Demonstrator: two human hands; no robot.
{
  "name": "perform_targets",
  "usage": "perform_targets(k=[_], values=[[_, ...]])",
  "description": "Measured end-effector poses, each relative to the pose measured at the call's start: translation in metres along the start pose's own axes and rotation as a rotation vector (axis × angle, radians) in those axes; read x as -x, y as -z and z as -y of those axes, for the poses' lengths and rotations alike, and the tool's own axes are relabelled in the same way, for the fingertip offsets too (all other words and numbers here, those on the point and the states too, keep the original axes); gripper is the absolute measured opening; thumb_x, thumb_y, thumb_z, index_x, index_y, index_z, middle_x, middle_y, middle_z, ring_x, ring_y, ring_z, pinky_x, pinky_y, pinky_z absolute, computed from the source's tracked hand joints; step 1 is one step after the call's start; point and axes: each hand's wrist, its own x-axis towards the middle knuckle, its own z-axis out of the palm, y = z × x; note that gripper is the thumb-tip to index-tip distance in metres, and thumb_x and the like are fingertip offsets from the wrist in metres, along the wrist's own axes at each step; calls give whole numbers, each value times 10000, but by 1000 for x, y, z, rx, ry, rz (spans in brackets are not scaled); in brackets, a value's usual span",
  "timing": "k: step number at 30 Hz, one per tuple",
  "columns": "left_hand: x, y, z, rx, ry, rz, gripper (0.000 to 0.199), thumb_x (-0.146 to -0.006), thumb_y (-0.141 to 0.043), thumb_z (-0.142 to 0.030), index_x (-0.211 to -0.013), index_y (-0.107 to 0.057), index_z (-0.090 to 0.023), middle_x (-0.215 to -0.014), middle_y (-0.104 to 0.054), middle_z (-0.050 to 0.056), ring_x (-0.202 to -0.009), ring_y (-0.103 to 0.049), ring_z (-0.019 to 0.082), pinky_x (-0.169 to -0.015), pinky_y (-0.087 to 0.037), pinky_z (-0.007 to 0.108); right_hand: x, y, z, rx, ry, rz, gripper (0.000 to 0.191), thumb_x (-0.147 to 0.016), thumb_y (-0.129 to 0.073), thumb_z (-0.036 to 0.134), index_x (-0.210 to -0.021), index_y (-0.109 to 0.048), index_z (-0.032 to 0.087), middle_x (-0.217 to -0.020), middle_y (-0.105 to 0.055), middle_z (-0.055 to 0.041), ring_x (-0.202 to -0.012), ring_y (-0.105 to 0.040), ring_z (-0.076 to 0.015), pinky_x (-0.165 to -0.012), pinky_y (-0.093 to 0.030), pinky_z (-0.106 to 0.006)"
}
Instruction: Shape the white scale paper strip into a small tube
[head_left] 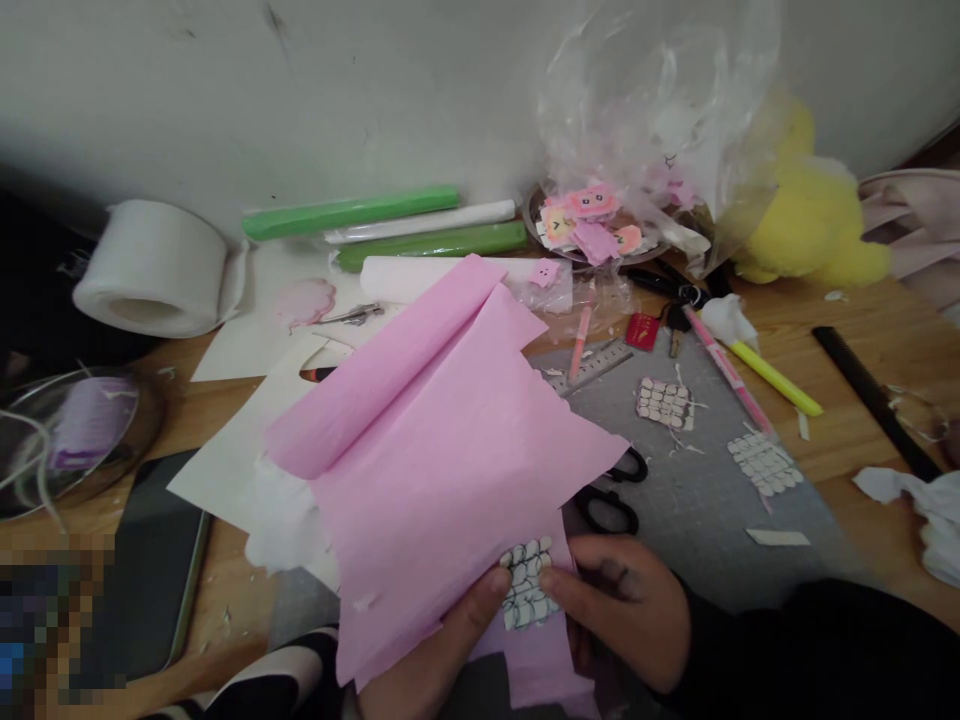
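A large sheet of pink crepe paper (450, 450), rolled up along its upper left edge, lies slanting before me. Near its lower right corner a small white piece with a drawn grid of rounded cells (527, 590) rests on the pink surface. My left hand (442, 645) comes from below, partly covered by the paper, with its thumb on the left side of the piece. My right hand (630, 605) pinches the right side, thumb on the piece and fingers behind the paper. Black scissor handles (611, 510) stick out from under the sheet.
Two similar grid pieces (664, 402) lie on the grey mat (697, 510), near a ruler (596, 367) and keys (677, 335). Rolled papers (352, 212) line the wall. A toilet roll (154, 268), phone (146, 560) and bowl (150, 425) stand left; a comb (870, 400) lies right.
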Motion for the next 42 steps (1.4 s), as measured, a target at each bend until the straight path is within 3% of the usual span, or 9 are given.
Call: perform_targets(k=[7,14,18,21,25,31,42], values=[[-2,-3,3,-185,-87,-50,427,-577,-607,-458,-939,-626,-234,-861,-688,38,-981,-576,287,-958,-393,465,0,-2,1,-57,-66,21,390,-748,-493,477,-533,-466,152,-384,-455,48,-327,-466,-64,-331,-355,-159],[-9,0,14,-210,-91,28,435,-599,-615,-443,-982,-610,-237,-871,-688,36,-867,-626,254,-850,-493,427,-2,-4,-5,-56,15,-27,276,-724,-538,414,-614,-484,167,-437,-451,67,-360,-482,-70,-354,-375,-171],[-13,2,18,-200,-60,38,549,-597,-618,-480,-1082,-551,-231,-952,-664,54,-985,-574,267,-964,-391,458,-4,-5,-8,-78,-18,-3,313,-725,-519,459,-612,-459,173,-405,-434,75,-327,-457,-67,-325,-364,-166],[-11,-1,16,-155,-49,-23,587,-587,-634,-478,-1111,-523,-239,-1040,-633,58,-1074,-516,277,-1015,-320,471,-4,-5,-8,-63,9,-15,324,-733,-513,462,-600,-446,174,-389,-446,71,-317,-453,-65,-320,-344,-159],[-6,-4,10,-45,-30,-31,572,-616,-619,-459,-1132,-506,-238,-1068,-623,55,-1066,-531,252,-982,-391,419,-4,-4,-5,40,47,-58,337,-761,-476,480,-635,-484,168,-409,-457,67,-338,-446,-59,-340,-339,-160],[-12,1,20,-125,-5,70,576,-541,-678,-445,-1075,-558,-265,-852,-694,41,-866,-635,282,-819,-522,436,-4,-4,-1,142,111,-106,375,-783,-437,495,-630,-518,163,-427,-438,60,-398,-443,-67,-390,-343,-172],[-7,-3,16,-31,23,58,505,-632,-638,-392,-1102,-539,-237,-949,-680,58,-930,-615,269,-876,-484,449,-5,-3,-4,180,155,-150,385,-763,-458,501,-605,-529,158,-486,-431,42,-470,-401,-77,-451,-363,-192]])
